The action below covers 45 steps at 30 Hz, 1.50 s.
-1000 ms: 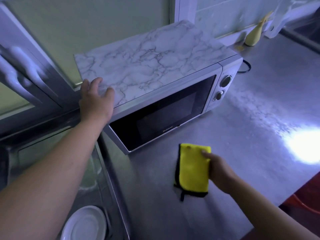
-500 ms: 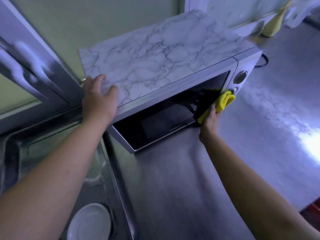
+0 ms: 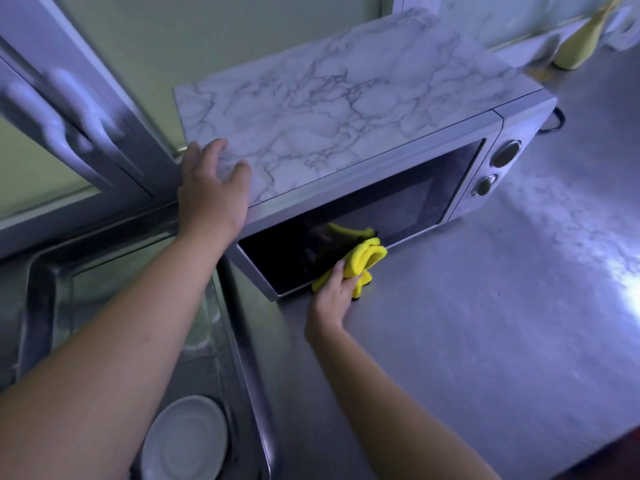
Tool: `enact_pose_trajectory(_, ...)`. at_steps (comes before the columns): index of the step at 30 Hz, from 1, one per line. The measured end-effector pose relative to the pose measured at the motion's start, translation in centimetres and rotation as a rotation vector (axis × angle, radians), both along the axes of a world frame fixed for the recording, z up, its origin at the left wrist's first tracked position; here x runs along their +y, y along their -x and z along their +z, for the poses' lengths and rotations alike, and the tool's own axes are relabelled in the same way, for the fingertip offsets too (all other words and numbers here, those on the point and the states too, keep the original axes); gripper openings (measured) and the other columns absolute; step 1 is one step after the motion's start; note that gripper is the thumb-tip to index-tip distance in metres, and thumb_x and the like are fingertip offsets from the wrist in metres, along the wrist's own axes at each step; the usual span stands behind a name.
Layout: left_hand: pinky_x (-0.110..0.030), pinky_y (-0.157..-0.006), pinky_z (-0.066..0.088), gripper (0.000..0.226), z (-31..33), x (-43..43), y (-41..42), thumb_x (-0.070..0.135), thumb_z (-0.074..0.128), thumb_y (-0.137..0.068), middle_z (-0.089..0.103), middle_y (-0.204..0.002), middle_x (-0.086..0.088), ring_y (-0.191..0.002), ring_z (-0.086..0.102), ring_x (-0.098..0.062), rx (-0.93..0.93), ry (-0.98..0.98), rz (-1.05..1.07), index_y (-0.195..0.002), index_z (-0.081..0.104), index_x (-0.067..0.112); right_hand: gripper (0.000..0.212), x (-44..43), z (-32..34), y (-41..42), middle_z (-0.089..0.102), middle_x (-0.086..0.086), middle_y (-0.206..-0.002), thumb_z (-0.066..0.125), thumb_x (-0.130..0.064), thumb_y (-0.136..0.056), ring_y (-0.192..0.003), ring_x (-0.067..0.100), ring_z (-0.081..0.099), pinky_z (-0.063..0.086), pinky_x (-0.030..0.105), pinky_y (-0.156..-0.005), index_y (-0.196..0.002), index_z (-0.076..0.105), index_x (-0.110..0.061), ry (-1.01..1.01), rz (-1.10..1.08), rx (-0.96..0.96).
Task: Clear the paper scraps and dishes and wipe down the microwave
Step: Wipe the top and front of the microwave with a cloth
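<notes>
A silver microwave (image 3: 512,123) with a marble-patterned top stands on the steel counter, its dark glass door facing me. My left hand (image 3: 211,192) rests flat on the top's near left corner, fingers spread. My right hand (image 3: 332,292) grips a bunched yellow cloth (image 3: 367,258) and presses it against the lower middle of the door, near the bottom edge. The cloth's reflection shows in the glass. A white dish (image 3: 187,441) lies in the sink at the lower left, partly hidden by my left forearm.
A steel sink (image 3: 45,289) lies left of the microwave. The steel counter (image 3: 485,323) stretches right, with a bright glare patch at its right edge. A yellow-green bottle (image 3: 575,46) stands at the back right. A window frame with handles is at the upper left.
My right hand lifted the yellow cloth off the counter, pressed it to the door's right side, then slid it left and down along the glass. The left hand stayed put.
</notes>
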<state>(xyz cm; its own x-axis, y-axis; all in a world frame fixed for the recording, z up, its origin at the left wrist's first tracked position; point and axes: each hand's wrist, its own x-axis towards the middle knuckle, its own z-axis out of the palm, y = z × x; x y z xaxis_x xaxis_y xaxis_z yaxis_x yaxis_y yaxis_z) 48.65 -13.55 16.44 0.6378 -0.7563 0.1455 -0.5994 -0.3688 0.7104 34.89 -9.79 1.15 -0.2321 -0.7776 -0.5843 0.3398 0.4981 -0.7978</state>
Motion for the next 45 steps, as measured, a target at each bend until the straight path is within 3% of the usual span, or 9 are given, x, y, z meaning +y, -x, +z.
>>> enact_pose_trajectory(5, -0.03, -0.114, 0.028, 0.052, 0.0, 0.1, 0.1, 0.042, 0.049, -0.091, 0.029, -0.157, -0.002, -0.14, 0.035, -0.022, -0.002, -0.008, -0.005, -0.14, 0.049, 0.029, 0.055, 6.7, 0.9, -5.1, 0.044, 0.0, -0.15, 0.041, -0.043, -0.104, -0.132, 0.023, 0.044, 0.028, 0.025, -0.101, -0.155, 0.021, -0.041, -0.11, 0.198, -0.107)
enact_pose_trajectory(9, -0.031, -0.114, 0.029, 0.052, 0.1, 0.2, 0.0, 0.042, 0.049, -0.091, 0.026, -0.158, 0.0, -0.141, 0.034, -0.022, 0.018, -0.015, -0.01, -0.141, 0.047, 0.03, 0.04, 8.2, 1.5, -4.9, 0.054, -0.002, -0.136, 0.043, -0.039, -0.104, -0.124, 0.023, 0.052, 0.038, 0.048, -0.112, -0.143, 0.037, -0.045, -0.136, 0.292, -0.256)
enact_pose_trajectory(16, -0.036, -0.11, 0.034, 0.052, 0.4, 0.1, 0.3, 0.041, 0.048, -0.091, 0.027, -0.157, -0.001, -0.136, 0.038, -0.028, 0.035, -0.039, -0.007, -0.142, 0.046, 0.03, 0.049, 6.3, 0.8, 5.2, 0.07, 0.017, -0.116, 0.049, -0.045, -0.097, -0.099, 0.035, 0.068, 0.051, 0.051, -0.092, -0.126, 0.058, -0.008, -0.375, 0.498, -0.549)
enact_pose_trajectory(21, -0.043, -0.112, 0.035, 0.053, 0.6, 0.1, 0.5, 0.044, 0.047, -0.091, 0.027, -0.156, -0.002, -0.133, 0.041, -0.033, 0.031, -0.057, -0.005, -0.142, 0.046, 0.03, 0.052, 6.2, 1.5, 12.5, 0.074, 0.014, -0.104, 0.067, -0.027, -0.08, -0.074, 0.025, 0.074, 0.059, 0.038, -0.062, -0.127, 0.059, -0.006, -0.298, 0.469, -0.449)
enact_pose_trajectory(29, -0.043, -0.112, 0.035, 0.054, 0.4, 0.1, 0.3, 0.045, 0.047, -0.091, 0.025, -0.159, -0.003, -0.136, 0.039, -0.037, 0.024, -0.056, -0.015, -0.143, 0.046, 0.028, 0.028, -0.8, 4.7, 21.0, 0.073, 0.013, -0.097, 0.055, -0.01, -0.09, -0.086, 0.027, 0.068, 0.056, 0.044, -0.068, -0.117, 0.061, -0.011, -0.081, 0.238, -0.133)
enact_pose_trajectory(35, -0.045, -0.113, 0.034, 0.054, 0.3, 0.0, 0.2, 0.043, 0.047, -0.091, 0.027, -0.157, -0.005, -0.134, 0.04, -0.039, 0.009, -0.043, -0.007, -0.142, 0.046, 0.028, 0.018, -9.7, 9.1, 21.4, 0.057, 0.0, -0.082, 0.048, -0.011, -0.093, -0.079, 0.026, 0.055, 0.049, 0.038, -0.066, -0.103, 0.051, -0.025, 0.414, 0.08, 0.31)
enact_pose_trajectory(39, -0.042, -0.112, 0.032, 0.053, -0.1, 0.0, 0.1, 0.044, 0.047, -0.09, 0.026, -0.158, -0.002, -0.137, 0.038, -0.035, 0.011, -0.037, -0.006, -0.142, 0.046, 0.031, 0.058, -13.0, 9.7, 17.2, 0.056, -0.017, -0.134, 0.057, -0.034, -0.092, -0.116, 0.004, 0.055, 0.047, 0.022, -0.095, -0.147, 0.038, -0.039, 0.562, 0.048, 0.331)
enact_pose_trajectory(42, -0.04, -0.112, 0.031, 0.052, -0.2, 0.0, 0.0, 0.043, 0.048, -0.09, 0.027, -0.157, 0.0, -0.138, 0.038, -0.032, 0.011, -0.026, 0.008, -0.141, 0.047, 0.031, 0.082, -13.6, 8.3, 12.7, 0.02, -0.006, -0.164, 0.053, -0.055, -0.09, -0.148, 0.016, 0.026, 0.028, 0.038, -0.119, -0.157, 0.01, -0.037, 0.488, -0.059, 0.301)
enact_pose_trajectory(45, -0.037, -0.112, 0.03, 0.052, -0.2, -0.1, 0.0, 0.042, 0.049, -0.09, 0.028, -0.157, -0.001, -0.138, 0.037, -0.03, 0.007, -0.019, 0.017, -0.141, 0.047, 0.031, 0.087, -12.4, 4.7, 9.4, 0.015, -0.001, -0.165, 0.051, -0.059, -0.091, -0.149, 0.027, 0.028, 0.026, 0.045, -0.12, -0.158, 0.002, -0.033, 0.334, -0.114, 0.166)
